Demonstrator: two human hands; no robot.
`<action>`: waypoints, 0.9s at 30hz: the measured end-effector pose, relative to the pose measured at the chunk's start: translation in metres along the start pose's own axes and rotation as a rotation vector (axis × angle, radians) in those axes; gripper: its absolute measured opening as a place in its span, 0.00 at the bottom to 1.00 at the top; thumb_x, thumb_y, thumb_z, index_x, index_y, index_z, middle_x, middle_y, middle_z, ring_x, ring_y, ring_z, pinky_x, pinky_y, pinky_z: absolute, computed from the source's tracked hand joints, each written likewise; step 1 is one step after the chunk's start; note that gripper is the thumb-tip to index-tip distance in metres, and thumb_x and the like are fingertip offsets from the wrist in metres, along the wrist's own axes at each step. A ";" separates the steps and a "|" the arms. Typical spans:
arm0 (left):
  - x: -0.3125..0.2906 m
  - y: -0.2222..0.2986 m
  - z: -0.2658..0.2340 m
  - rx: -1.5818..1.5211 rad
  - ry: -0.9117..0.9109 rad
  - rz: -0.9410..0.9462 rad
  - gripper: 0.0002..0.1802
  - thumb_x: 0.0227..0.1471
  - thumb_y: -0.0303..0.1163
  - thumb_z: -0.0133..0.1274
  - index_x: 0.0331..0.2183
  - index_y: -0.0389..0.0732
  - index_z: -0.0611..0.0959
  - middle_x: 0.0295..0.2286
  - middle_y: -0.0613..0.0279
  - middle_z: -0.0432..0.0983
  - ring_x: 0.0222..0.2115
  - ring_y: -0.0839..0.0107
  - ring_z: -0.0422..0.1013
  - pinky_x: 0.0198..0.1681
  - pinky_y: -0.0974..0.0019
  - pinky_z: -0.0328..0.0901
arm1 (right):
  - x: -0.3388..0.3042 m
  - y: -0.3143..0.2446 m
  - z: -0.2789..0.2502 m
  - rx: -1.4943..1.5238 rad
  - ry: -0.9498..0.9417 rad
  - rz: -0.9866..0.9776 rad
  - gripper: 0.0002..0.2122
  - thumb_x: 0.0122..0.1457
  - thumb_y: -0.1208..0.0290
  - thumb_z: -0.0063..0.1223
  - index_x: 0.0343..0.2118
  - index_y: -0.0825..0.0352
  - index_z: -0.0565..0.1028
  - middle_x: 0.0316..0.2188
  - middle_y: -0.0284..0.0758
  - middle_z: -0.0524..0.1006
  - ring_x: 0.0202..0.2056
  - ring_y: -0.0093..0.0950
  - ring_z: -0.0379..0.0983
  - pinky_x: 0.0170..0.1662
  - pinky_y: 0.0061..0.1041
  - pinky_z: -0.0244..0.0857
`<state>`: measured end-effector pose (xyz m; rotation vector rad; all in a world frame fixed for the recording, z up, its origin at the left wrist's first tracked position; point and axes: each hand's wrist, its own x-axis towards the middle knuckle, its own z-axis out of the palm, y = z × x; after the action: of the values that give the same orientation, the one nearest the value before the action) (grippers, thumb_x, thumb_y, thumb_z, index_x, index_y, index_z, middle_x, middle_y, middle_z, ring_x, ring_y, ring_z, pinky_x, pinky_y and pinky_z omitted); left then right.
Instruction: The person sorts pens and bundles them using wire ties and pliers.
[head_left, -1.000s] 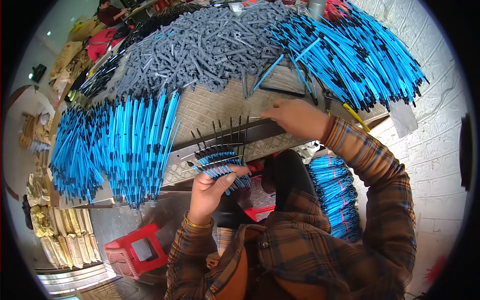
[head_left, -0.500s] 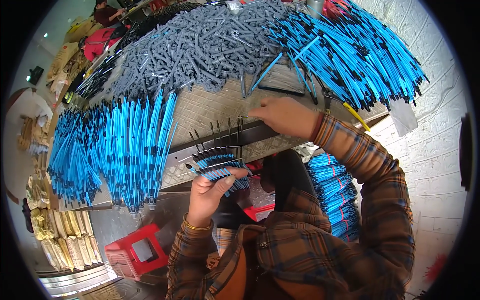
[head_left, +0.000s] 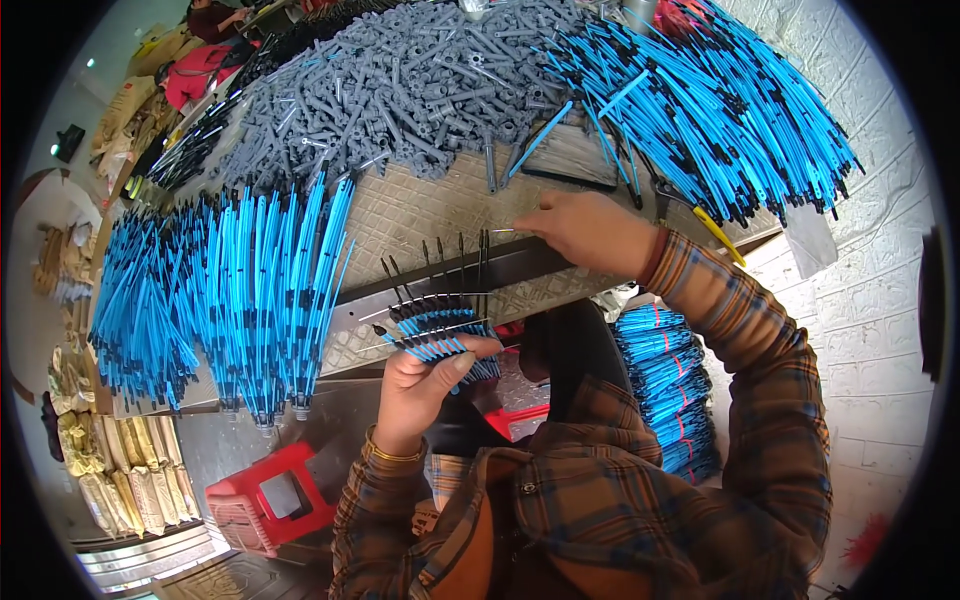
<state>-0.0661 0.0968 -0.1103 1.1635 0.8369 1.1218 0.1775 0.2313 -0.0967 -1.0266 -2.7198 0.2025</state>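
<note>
My left hand [head_left: 425, 385] is closed around a fanned bundle of thin blue-and-black rods [head_left: 440, 330] at the table's near edge. Several black rod ends stick up from the bundle toward the table, and thin silvery wires lie across it. To the right of these ends, my right hand [head_left: 595, 235] pinches a short, thin silvery wire [head_left: 503, 231] between thumb and fingertips. The wire's left tip is close to the rightmost black rod [head_left: 484, 258]; whether they touch I cannot tell.
Grey plastic tubular parts [head_left: 400, 90] are heaped on the table [head_left: 405, 215]. Blue rods pile up at left [head_left: 250, 290] and right [head_left: 720, 110]. A yellow-handled tool [head_left: 718, 232] lies near my right wrist. Tied blue bundles [head_left: 665, 390] and a red stool [head_left: 275, 495] stand below; another person [head_left: 205, 70] sits far left.
My right hand has shifted slightly right with the wire, a little farther from the upright black rod ends. My left hand keeps its hold on the bundle, almost still.
</note>
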 end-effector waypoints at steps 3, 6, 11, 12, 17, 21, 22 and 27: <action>0.000 0.000 -0.002 -0.020 -0.025 -0.016 0.09 0.52 0.24 0.48 0.36 0.34 0.78 0.35 0.55 0.76 0.37 0.69 0.71 0.44 0.66 0.64 | 0.005 -0.002 0.005 0.004 0.003 0.005 0.14 0.48 0.77 0.43 0.39 0.61 0.73 0.28 0.41 0.71 0.31 0.40 0.71 0.32 0.36 0.66; 0.000 0.002 -0.002 0.014 -0.033 -0.032 0.09 0.52 0.24 0.47 0.36 0.34 0.78 0.35 0.55 0.76 0.37 0.70 0.71 0.43 0.67 0.64 | 0.009 -0.004 0.005 0.009 0.003 0.001 0.14 0.48 0.76 0.43 0.39 0.60 0.73 0.28 0.41 0.72 0.31 0.40 0.71 0.32 0.35 0.66; 0.000 0.004 -0.002 0.027 -0.039 -0.044 0.09 0.52 0.23 0.47 0.36 0.34 0.78 0.35 0.55 0.76 0.38 0.70 0.71 0.44 0.67 0.64 | 0.011 -0.004 0.008 0.008 0.013 -0.012 0.14 0.48 0.76 0.44 0.39 0.59 0.73 0.28 0.40 0.72 0.31 0.40 0.71 0.32 0.35 0.66; 0.000 0.004 -0.002 0.020 -0.033 -0.041 0.09 0.52 0.23 0.47 0.36 0.34 0.78 0.35 0.55 0.76 0.38 0.70 0.71 0.44 0.67 0.64 | 0.011 -0.004 0.008 0.008 0.013 -0.013 0.14 0.48 0.76 0.44 0.39 0.59 0.73 0.28 0.40 0.72 0.31 0.40 0.71 0.32 0.35 0.66; -0.001 0.004 -0.001 -0.009 -0.019 -0.036 0.09 0.52 0.23 0.47 0.36 0.34 0.78 0.35 0.55 0.76 0.37 0.70 0.71 0.44 0.67 0.64 | 0.017 -0.006 0.011 0.028 0.023 0.000 0.14 0.48 0.76 0.43 0.39 0.58 0.73 0.28 0.41 0.71 0.31 0.41 0.71 0.32 0.36 0.66; 0.000 0.005 -0.001 -0.022 -0.026 -0.043 0.09 0.52 0.23 0.48 0.36 0.34 0.78 0.35 0.55 0.76 0.38 0.70 0.71 0.44 0.67 0.64 | 0.026 -0.006 0.018 0.040 0.060 -0.042 0.14 0.48 0.76 0.43 0.39 0.59 0.73 0.28 0.41 0.71 0.31 0.41 0.71 0.32 0.37 0.66; 0.000 0.005 -0.001 -0.025 -0.030 -0.046 0.09 0.51 0.23 0.48 0.37 0.34 0.78 0.35 0.55 0.76 0.38 0.70 0.71 0.45 0.67 0.63 | 0.029 -0.007 0.020 0.044 0.049 -0.043 0.13 0.48 0.76 0.43 0.38 0.59 0.73 0.28 0.41 0.71 0.31 0.41 0.71 0.32 0.37 0.66; -0.002 0.003 -0.008 -0.017 -0.041 -0.036 0.09 0.51 0.22 0.47 0.37 0.34 0.78 0.35 0.55 0.76 0.38 0.70 0.70 0.45 0.67 0.63 | 0.044 -0.011 0.024 0.076 0.043 -0.067 0.13 0.48 0.76 0.43 0.38 0.59 0.73 0.28 0.41 0.71 0.31 0.41 0.71 0.32 0.38 0.66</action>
<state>-0.0744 0.0973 -0.1089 1.1488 0.8123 1.0706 0.1316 0.2511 -0.1108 -0.9074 -2.6805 0.2668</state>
